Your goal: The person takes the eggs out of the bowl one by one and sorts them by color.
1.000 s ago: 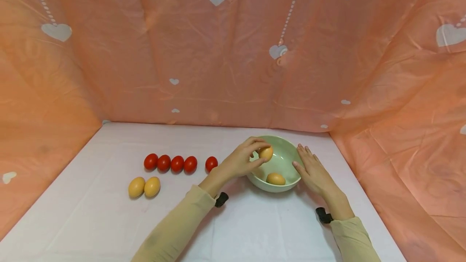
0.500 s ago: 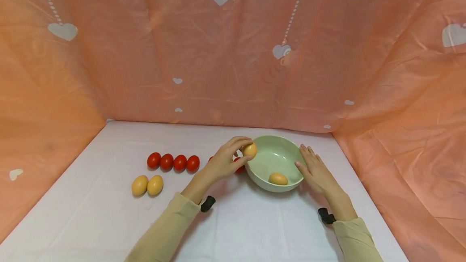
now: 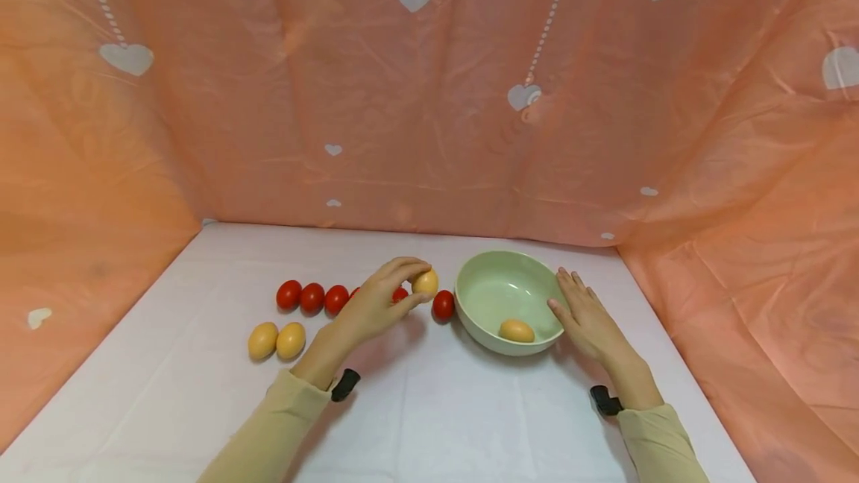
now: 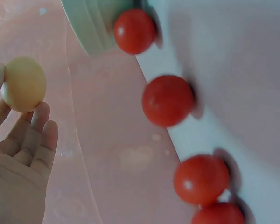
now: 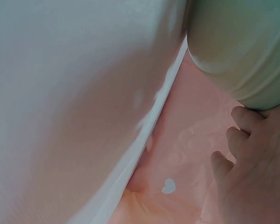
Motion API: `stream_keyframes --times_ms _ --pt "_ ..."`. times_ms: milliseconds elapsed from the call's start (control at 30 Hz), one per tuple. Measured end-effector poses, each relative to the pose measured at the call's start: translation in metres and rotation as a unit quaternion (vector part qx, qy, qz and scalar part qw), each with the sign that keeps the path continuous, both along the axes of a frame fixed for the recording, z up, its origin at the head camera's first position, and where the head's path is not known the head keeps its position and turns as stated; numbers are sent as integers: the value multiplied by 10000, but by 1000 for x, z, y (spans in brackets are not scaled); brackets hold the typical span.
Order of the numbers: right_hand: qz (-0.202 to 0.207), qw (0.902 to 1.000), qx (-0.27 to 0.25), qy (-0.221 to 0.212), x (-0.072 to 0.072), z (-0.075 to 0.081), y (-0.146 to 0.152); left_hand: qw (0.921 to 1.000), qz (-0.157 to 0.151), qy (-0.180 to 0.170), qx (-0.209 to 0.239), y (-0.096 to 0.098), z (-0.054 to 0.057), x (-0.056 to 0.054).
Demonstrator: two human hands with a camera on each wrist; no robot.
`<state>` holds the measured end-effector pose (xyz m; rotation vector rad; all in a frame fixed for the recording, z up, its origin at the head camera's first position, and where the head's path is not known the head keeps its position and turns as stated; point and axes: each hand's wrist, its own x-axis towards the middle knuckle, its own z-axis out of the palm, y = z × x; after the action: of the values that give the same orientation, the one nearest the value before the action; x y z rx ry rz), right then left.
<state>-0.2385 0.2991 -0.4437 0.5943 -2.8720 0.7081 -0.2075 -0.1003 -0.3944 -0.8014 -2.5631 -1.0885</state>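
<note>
My left hand [image 3: 376,304] pinches a tan egg [image 3: 426,284] between thumb and fingertips, raised above the row of red things. In the left wrist view that egg [image 4: 24,85] is held clear of the table. To its right stands a pale green bowl [image 3: 496,282], with another egg [image 3: 517,331] lying inside near the front wall. My right hand [image 3: 589,323] rests against the bowl's right side, its fingers fairly straight. One red, smooth, tomato-like oval [image 3: 443,305] sits just left of the bowl.
Several more red ovals [image 3: 312,298] run leftward in a row, partly hidden behind the left hand. Two eggs [image 3: 262,341] lie side by side in front of them. The table has a white cloth [image 3: 456,423], and a peach curtain [image 3: 416,133] with hearts surrounds it.
Still holding the egg, my left hand has moved left, from over the bowl to above the red row. This uncovers the red oval beside the bowl. My right hand stays at the bowl.
</note>
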Motion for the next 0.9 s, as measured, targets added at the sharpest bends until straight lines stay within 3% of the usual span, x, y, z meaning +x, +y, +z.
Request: stream_keyframes --times_ms 433,700,900 --pt "21 10000 0 -1 1 1 0 9978 393 -64 -526 -48 4 25" --pt "31 10000 -4 -23 1 1 0 9943 412 20 -985 -74 3 33" --pt "31 10000 -6 -24 2 2 0 9894 417 -121 -1384 -93 1 37"
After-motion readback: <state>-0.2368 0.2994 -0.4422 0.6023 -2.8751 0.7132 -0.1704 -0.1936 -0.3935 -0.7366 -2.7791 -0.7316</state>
